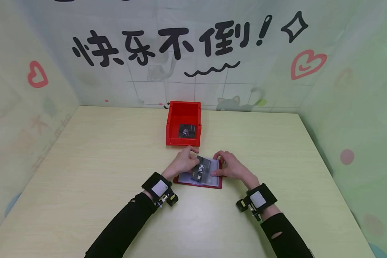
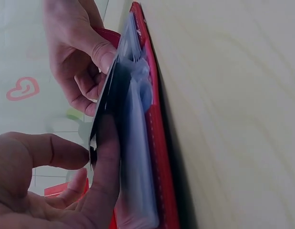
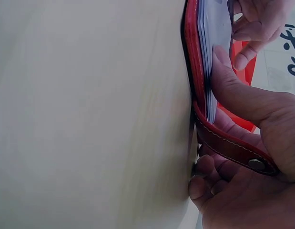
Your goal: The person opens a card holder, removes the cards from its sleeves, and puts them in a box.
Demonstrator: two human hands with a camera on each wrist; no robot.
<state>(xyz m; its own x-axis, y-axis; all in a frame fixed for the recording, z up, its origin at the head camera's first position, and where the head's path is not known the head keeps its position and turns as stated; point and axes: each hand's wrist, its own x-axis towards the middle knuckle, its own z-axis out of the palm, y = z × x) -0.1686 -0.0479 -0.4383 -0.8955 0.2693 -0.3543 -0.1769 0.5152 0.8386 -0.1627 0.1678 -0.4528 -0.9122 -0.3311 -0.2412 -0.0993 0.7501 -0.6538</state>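
Note:
A red card holder [image 1: 220, 183] with clear plastic sleeves [image 1: 214, 178] lies open on the table. The left hand [image 1: 184, 162] pinches a dark "Vip" card [image 1: 202, 168] between thumb and finger, above the sleeves; in the left wrist view the card [image 2: 107, 102] stands edge-on, apart from the red cover [image 2: 159, 157]. At the holder's right side, the right hand [image 1: 231, 166] grips it, thumb on the sleeves. The right wrist view shows that thumb pressing the stacked sleeves [image 3: 210, 71], and a strap with a metal snap [image 3: 233, 147] lying across the hand.
Behind the holder stands a red bin [image 1: 184, 141] with another dark "Vip" card [image 1: 187, 131] in it. A pale wooden table [image 1: 116, 150] extends around them, with a printed cloth backdrop [image 1: 167, 86] at its far edge.

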